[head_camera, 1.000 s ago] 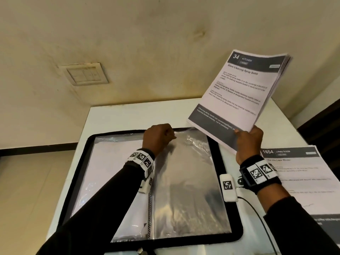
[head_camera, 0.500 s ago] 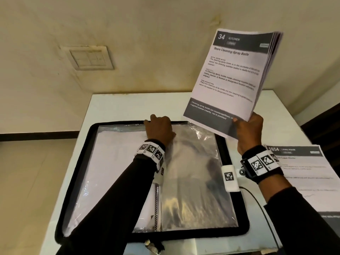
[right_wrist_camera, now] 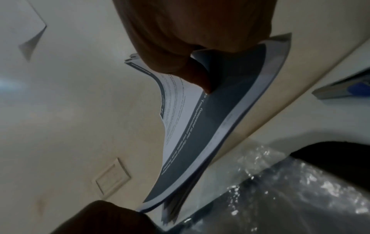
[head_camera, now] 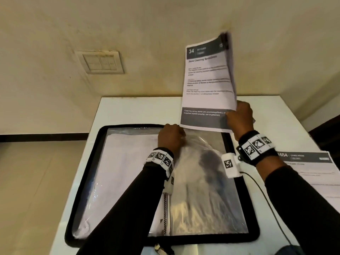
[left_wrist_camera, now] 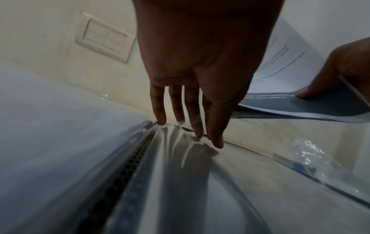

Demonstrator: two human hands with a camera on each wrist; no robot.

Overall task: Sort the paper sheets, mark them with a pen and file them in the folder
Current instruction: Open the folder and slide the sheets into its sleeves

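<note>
Black zip-edged folder (head_camera: 86, 173) lies open on white table (head_camera: 132, 109), clear plastic sleeves (head_camera: 206, 190) inside, metal ring spine down the middle. Left hand (head_camera: 171, 138) at top edge of right-side sleeve, fingers (left_wrist_camera: 192, 114) straight, tips touching the crinkled plastic near the spine; nothing gripped. Right hand (head_camera: 239, 116) pinches bottom right corner of a stack of printed white paper sheets with dark header and footer bands (head_camera: 207, 80), thumb on the front, held nearly upright above the folder's far edge, top page numbered 34. Another printed sheet (head_camera: 309, 166) lies flat on table, right of folder. Beige wall switch plate (head_camera: 101, 61) behind.
</note>
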